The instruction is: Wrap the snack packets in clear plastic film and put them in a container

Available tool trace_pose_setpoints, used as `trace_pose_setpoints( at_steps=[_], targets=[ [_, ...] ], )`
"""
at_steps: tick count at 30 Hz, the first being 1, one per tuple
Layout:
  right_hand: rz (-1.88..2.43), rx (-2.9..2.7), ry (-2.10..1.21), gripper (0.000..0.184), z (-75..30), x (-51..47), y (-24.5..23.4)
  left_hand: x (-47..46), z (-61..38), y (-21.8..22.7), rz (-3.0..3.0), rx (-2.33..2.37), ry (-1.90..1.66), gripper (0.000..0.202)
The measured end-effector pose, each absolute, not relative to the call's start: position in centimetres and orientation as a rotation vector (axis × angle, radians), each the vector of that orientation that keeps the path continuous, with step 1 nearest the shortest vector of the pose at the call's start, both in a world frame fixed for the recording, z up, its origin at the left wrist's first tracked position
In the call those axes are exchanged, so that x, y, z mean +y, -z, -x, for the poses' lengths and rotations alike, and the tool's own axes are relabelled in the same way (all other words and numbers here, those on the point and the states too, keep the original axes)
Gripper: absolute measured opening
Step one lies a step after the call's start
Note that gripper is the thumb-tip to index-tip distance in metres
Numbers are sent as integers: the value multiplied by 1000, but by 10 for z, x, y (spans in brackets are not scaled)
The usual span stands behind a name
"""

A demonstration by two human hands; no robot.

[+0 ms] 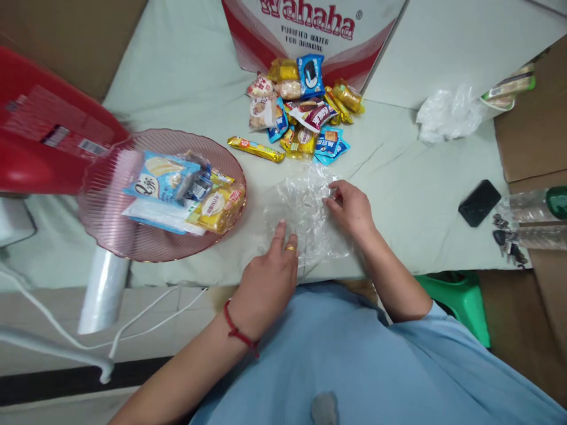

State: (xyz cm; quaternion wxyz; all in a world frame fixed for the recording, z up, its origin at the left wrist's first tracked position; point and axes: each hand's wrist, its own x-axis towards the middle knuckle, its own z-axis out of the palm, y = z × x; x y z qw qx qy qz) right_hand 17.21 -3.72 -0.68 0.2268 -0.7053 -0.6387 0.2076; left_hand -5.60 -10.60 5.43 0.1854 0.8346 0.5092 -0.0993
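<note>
A crinkled clear plastic bag point(305, 206) lies flat on the table in front of me. My left hand point(272, 265) rests on its left side, fingers stretched out and pressing down. At the bag's right side, my right hand point(349, 206) pinches the plastic between thumb and fingers. Just beyond the bag is a pile of wrapped snacks point(303, 112), with a yellow stick-shaped packet point(256, 149) at its near left. To the left, a pink ribbed glass bowl point(100, 200) holds several more packets, among them a light-blue one point(162, 177).
A red-and-white water carton point(310, 35) stands behind the snacks. Under the bowl, a roll of plastic point(104, 289) juts past the table edge. On the right are crumpled plastic point(447, 115), a black phone-like object point(479, 202), keys point(509, 245) and clear bottles point(527, 206).
</note>
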Motion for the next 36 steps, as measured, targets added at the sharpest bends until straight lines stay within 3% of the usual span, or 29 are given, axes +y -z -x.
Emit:
trace_pose_setpoints(
  at_steps=[4, 8, 13, 21, 29, 36],
  targets=[
    [1776, -1785, -616, 17, -168, -26, 8, -112, 70, -68, -2254, 1211, 304, 54],
    [1597, -1773, -632, 16, -163, -17, -5, -122, 86, -82, -2103, 983, 26, 51],
    [1440, -1697, -868, 25, -157, -18, -16, -112, 98, -68, -1983, 1195, -149, 51],
    [1368, -1518, -1170, 45, -156, -28, -12, -96, 68, -60, -2232, 1619, 360, 50],
    [1368, -1539, -1156, 48, -163, -26, -16, -82, 54, -51, -2511, 1405, -96, 53],
    [1546, -1449, -884, 35, -185, -26, -15, -66, 49, -14, -2270, 1364, -84, 56]
  ],
)
